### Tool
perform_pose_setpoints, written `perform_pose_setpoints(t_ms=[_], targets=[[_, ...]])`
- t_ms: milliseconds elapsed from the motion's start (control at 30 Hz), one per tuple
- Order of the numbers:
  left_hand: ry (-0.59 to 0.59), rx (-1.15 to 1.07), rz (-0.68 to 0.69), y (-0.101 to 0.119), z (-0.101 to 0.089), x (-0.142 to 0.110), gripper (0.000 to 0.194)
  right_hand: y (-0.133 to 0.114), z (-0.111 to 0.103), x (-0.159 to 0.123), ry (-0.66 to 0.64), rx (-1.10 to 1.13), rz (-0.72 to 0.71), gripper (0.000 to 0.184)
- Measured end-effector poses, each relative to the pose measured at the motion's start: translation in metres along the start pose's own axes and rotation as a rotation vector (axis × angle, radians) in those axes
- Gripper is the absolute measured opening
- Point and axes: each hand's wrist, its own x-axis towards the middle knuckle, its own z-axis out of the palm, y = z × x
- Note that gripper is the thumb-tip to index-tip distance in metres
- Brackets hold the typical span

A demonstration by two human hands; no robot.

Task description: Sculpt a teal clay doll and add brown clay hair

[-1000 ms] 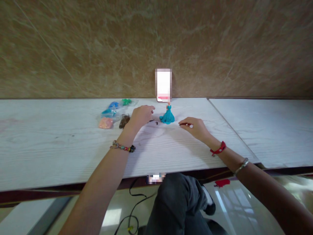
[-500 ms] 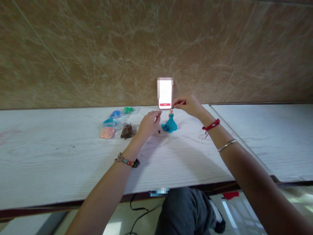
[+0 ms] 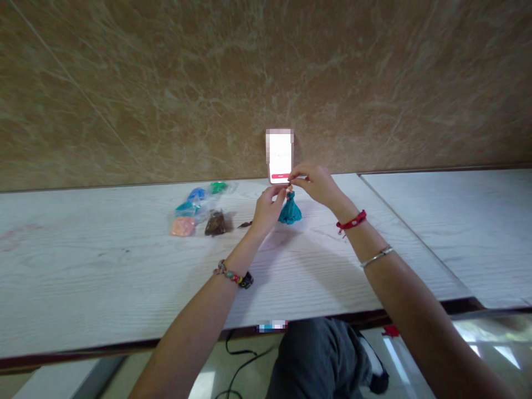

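A small clay figurine [image 3: 290, 210] in a teal dress stands upright on the white table [image 3: 174, 293]. My left hand [image 3: 269, 208] is at the figurine's left side, thumb and fingers closed near its head and covering part of the skirt. My right hand [image 3: 311, 182] comes from the upper right, its fingertips pinched just above the head on a tiny dark piece, probably brown clay. Whether the left fingers touch the figurine or hold anything cannot be made out. A dark brown scrap of clay [image 3: 245, 224] lies left of my left hand.
Bags of clay lie to the left: brown [image 3: 215, 223], peach [image 3: 183, 226], teal [image 3: 186, 207], blue [image 3: 197, 194] and green [image 3: 218, 187]. A lit phone [image 3: 280, 155] leans against the marbled wall [image 3: 166, 100] behind the figurine. A seam crosses the table at right.
My left hand has moved right to the figurine and its fingers have closed. My right hand has shifted slightly left, over the head. More of the brown scrap now shows.
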Motion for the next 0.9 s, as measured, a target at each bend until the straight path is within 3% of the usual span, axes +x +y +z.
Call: perform_pose_setpoints(t_ms=[200,367,900], targets=[[0.168,0.13,0.086,0.013,-0.006,-0.007,0.023,-0.005,0.003,-0.006,0.034,0.002,-0.029,0.011],[0.13,0.159,0.113,0.015,-0.008,-0.008,0.018,-0.006,0.005,-0.009,0.06,-0.005,-0.057,0.012],[0.002,-0.049,-0.031,-0.001,0.001,0.003,0.028,0.002,0.013,-0.007,0.079,-0.029,-0.021,0.011]])
